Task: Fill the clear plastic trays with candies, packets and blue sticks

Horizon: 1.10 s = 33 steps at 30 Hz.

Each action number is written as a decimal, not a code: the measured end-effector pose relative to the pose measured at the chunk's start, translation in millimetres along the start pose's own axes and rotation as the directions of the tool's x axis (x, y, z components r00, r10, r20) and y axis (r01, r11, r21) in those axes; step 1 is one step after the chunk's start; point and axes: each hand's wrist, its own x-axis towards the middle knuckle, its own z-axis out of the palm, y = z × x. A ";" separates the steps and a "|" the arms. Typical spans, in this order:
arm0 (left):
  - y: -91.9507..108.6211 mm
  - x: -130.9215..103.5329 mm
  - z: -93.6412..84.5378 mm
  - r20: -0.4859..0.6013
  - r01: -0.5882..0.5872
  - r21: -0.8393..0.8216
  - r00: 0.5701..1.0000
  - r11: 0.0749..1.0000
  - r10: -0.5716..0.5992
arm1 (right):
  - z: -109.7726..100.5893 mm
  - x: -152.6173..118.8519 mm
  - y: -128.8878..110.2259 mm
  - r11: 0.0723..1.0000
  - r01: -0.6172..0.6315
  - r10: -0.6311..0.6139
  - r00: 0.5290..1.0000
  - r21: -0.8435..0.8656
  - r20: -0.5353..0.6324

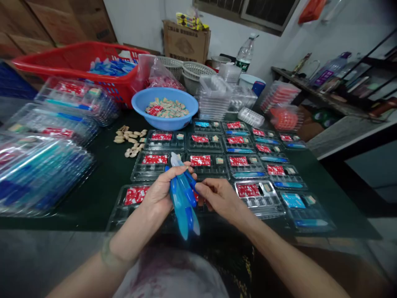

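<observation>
Head view: the left hand (163,184) is clamping a bunch of blue plastic pieces (178,200) nearer the wearer than the blue basin (167,122); the right hand (221,198) is pinching one, apparently separating it. Cleanly freeing it is requiring a steady left hold.

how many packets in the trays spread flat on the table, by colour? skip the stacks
red packets: 14
blue packets: 2
total: 16
One of the red ones is mostly hidden by the left hand, the right hand and what they hold.
</observation>
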 end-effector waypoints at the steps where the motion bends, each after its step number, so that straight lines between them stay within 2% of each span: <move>1: -0.6 -1.7 -0.9 0.001 -0.012 0.007 1.000 1.000 0.012 | 7.9 3.9 -1.3 0.999 -0.014 0.014 1.000 0.042 0.001; 4: -1.1 -5.6 -5.0 -0.028 -0.071 0.034 0.997 0.997 0.072 | 20.4 12.1 0.3 0.991 -0.042 0.045 0.999 0.124 -0.023; 6: -0.7 -7.2 -8.1 -0.052 -0.058 0.056 0.997 0.997 0.061 | 22.3 11.8 1.3 0.991 -0.039 0.045 0.998 0.131 -0.047; 10: 2.2 -6.5 -15.1 -0.094 0.004 0.102 0.996 0.995 0.006 | 11.3 -6.3 2.4 0.998 0.023 -0.014 0.988 0.058 -0.155; 14: 8.6 -2.4 -21.8 0.012 -0.018 0.135 1.000 0.991 0.016 | -25.2 -51.1 16.6 0.996 0.009 -0.037 0.942 -0.087 -0.333; 16: 11.0 -1.4 -23.1 0.043 -0.055 0.145 0.998 0.988 0.049 | -51.6 -81.4 28.5 0.993 -0.058 0.008 0.907 -0.107 -0.420; 18: 11.2 -1.7 -21.9 0.065 -0.070 0.153 0.996 0.986 0.061 | -80.5 -111.6 40.5 0.988 -0.145 0.104 0.878 -0.053 -0.468; 21: 6.7 -4.0 -14.9 0.075 -0.060 0.141 0.996 0.988 0.050 | -121.9 -147.1 53.9 0.965 -0.262 0.248 0.860 0.030 -0.445; 24: -0.6 -7.0 -5.6 0.063 -0.016 0.131 0.998 0.991 0.008 | -154.0 -163.8 62.2 0.952 -0.307 0.287 0.884 0.003 -0.370; 28: -7.7 -11.4 1.9 0.084 0.009 0.158 0.996 0.987 -0.023 | -180.4 -158.9 72.4 0.938 -0.342 0.318 0.912 -0.055 -0.258; 33: -11.0 -15.6 1.9 0.084 -0.052 0.168 0.996 0.984 0.038 | -194.6 -134.5 85.9 0.907 -0.331 0.297 0.941 -0.261 -0.162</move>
